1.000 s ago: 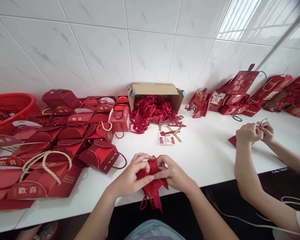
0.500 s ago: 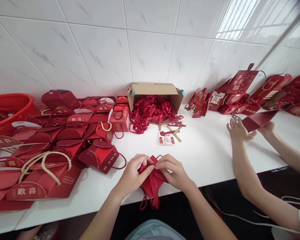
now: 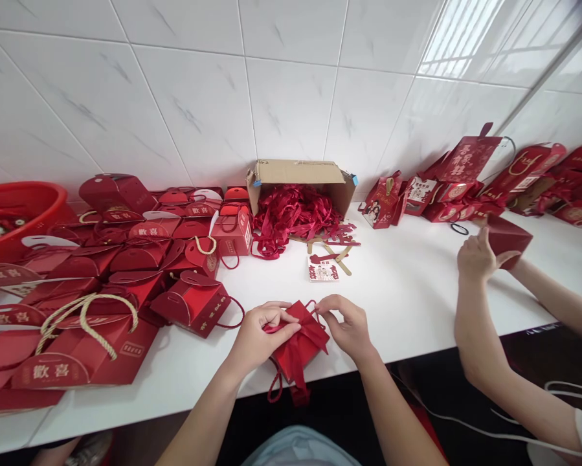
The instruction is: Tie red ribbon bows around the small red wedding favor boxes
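A small red box (image 3: 291, 359) lies at the front edge of the white table, with a red ribbon (image 3: 299, 343) bowed on top and its tails hanging down over the edge. My left hand (image 3: 265, 336) pinches the ribbon at the bow's left side between thumb and fingers. At the box's upper right corner, the thumb and index finger of my right hand (image 3: 345, 323) are closed on the thin red cord loop. Another red cord hangs from the box's lower left.
Many red gift boxes (image 3: 96, 343) fill the left side, near a red basin (image 3: 23, 200). A cardboard box (image 3: 298, 171) of red ribbons stands by the wall, cards and gold strips before it. At right, a person's hands (image 3: 476, 255) hold a dark red box (image 3: 507, 239).
My right hand has left the bow and moved slightly right to the cord. More of the ribbon and box top shows. The other person's box has turned and taken a fuller shape.
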A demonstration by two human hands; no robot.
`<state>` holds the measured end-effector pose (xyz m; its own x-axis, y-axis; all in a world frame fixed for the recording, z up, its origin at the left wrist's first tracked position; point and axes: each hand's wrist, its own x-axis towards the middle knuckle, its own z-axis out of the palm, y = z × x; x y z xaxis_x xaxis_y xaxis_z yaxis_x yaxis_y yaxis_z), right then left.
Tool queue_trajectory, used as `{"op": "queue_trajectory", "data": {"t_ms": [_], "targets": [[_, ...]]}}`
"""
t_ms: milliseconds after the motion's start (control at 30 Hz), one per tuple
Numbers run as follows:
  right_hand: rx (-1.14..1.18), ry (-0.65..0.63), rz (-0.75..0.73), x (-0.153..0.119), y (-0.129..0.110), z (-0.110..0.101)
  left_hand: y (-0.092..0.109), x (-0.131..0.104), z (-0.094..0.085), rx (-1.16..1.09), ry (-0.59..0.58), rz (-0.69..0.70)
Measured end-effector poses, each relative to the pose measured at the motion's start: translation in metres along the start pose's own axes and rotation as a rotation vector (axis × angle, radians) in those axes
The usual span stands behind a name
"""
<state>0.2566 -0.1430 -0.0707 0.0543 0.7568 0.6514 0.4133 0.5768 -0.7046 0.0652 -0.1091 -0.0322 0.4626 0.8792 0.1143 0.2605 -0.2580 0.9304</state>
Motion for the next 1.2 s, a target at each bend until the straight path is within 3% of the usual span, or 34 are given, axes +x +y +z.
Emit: {"op": "queue_trajectory", "data": {"t_ms": [233,400,567,1033,1200], "targets": [[-0.025,0.019,0.064,-0.002,0.000,-0.002,-0.001,0.002,-0.003,-0.045,-0.041,-0.058],[-0.026,0.004,0.020,0.000,-0.005,-0.008,-0.003,0.001,-0.002,-0.082,-0.005,-0.091],[-0.066,0.048,0.013,0.000,-0.006,-0.008,0.000,0.002,-0.003,-0.074,-0.048,-0.096],[-0.101,0.203,0.197,-0.011,-0.001,0.002,-0.005,0.005,-0.002,-0.102,-0.107,-0.096],[-0.050,0.146,0.224,-0.011,0.002,-0.005,-0.010,0.003,-0.002,-0.157,-0.080,-0.093]]}}
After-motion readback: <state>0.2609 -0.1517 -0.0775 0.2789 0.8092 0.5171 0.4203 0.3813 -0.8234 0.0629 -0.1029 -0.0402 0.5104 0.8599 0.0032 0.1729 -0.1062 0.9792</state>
